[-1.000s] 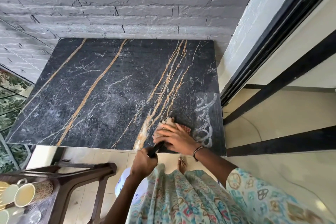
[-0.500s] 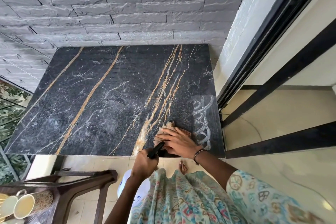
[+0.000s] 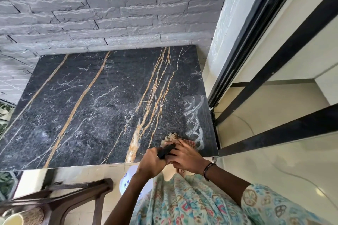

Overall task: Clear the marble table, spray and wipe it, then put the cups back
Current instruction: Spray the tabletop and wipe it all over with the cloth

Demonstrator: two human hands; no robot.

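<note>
A person's right hand presses a cloth flat-fingered onto the marble table; the left hand grips what may be a spray bottle. No writing is legible.

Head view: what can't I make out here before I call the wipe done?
- Cloth: mostly under the right hand; its size is hidden.
- Spray bottle: only the black nozzle shows from the left hand; the body sits below the table edge.
- Cups: cut off by the bottom-left corner; count unknown.
</note>
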